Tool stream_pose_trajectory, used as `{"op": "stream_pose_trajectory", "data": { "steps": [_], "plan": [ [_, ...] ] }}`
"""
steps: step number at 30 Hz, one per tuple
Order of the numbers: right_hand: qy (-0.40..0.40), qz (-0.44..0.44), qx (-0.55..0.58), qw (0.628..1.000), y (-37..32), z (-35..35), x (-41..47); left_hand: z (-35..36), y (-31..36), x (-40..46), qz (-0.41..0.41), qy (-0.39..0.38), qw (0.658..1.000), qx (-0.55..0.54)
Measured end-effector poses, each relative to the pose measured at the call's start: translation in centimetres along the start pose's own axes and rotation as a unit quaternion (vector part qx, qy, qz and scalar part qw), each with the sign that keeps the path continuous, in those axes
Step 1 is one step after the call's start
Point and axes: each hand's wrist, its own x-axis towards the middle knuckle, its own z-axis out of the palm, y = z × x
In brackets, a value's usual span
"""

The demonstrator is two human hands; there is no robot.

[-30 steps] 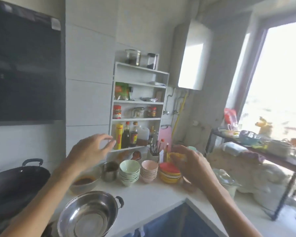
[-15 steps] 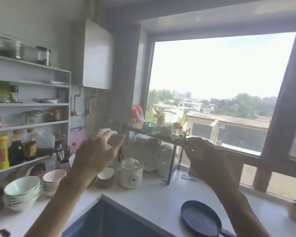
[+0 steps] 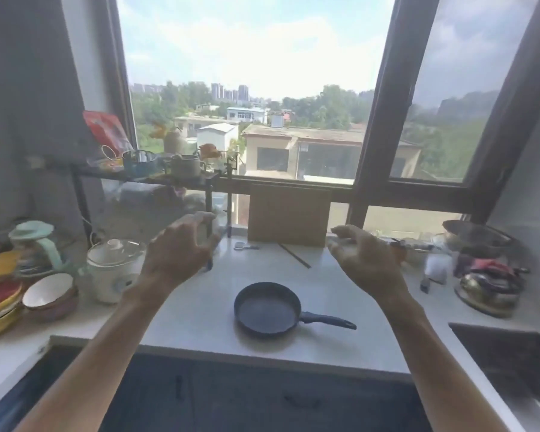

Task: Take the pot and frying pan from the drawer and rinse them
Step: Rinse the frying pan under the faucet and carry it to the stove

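Observation:
A small dark frying pan lies on the white countertop below the window, its handle pointing right. My left hand hovers above the counter to the pan's upper left, fingers spread and empty. My right hand is raised to the pan's upper right, fingers apart and holding nothing. Both hands are clear of the pan. The sink sits at the right edge. No pot shows in this view.
A white electric cooker, a mint kettle and stacked bowls crowd the left counter. A wooden cutting board leans at the window. A lid and cloths lie right. Dark cabinet fronts run below.
My view has swung right from the shelf and the steel pot to the window counter. The frying pan is now centred, and both hands stay raised and empty.

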Motion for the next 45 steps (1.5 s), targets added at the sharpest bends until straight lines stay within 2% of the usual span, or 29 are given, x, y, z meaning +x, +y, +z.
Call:
{"op": "stream_pose_trajectory", "data": {
  "steps": [3,5,9,13,18,22,26,29,34,36,41,45],
  "plan": [
    [-0.025,0.034,0.002,0.999,4.2,3.8,2.2,6.3,-2.5,3.4,0.025,-0.026,0.998,-0.049],
    [-0.061,0.055,0.053,0.995,6.4,6.9,3.5,10.5,-4.8,5.6,0.037,-0.048,0.994,-0.093],
    [-0.098,0.135,0.154,0.974,10.2,13.1,5.2,18.3,-9.8,8.4,0.038,-0.172,0.972,-0.155],
    [-0.120,0.223,0.182,0.950,14.9,18.8,5.7,25.2,-15.2,10.2,0.002,-0.284,0.947,-0.147],
    [-0.130,0.270,0.195,0.934,19.8,24.1,6.6,31.5,-19.3,10.4,-0.082,-0.310,0.929,-0.187],
    [-0.176,0.270,0.150,0.935,24.9,28.1,7.4,36.3,-22.8,9.8,-0.100,-0.323,0.928,-0.158],
    [-0.257,0.234,0.020,0.937,29.6,31.8,8.4,40.1,-25.7,8.9,-0.152,-0.389,0.901,-0.112],
    [-0.257,0.200,-0.060,0.944,31.1,33.6,9.2,41.7,-26.2,9.1,-0.148,-0.413,0.891,-0.117],
    [-0.324,0.215,-0.097,0.916,31.0,33.1,11.1,42.3,-25.6,9.9,-0.173,-0.390,0.893,-0.146],
    [-0.339,0.232,-0.077,0.908,30.6,32.1,11.0,42.5,-25.2,10.0,-0.175,-0.394,0.890,-0.149],
    [-0.287,0.257,-0.058,0.921,29.9,27.0,9.5,41.6,-21.7,12.0,-0.136,-0.388,0.894,-0.178],
    [-0.195,0.287,-0.082,0.934,30.3,19.1,7.4,42.2,-14.4,14.8,-0.052,-0.406,0.880,-0.240]
  ]
}}
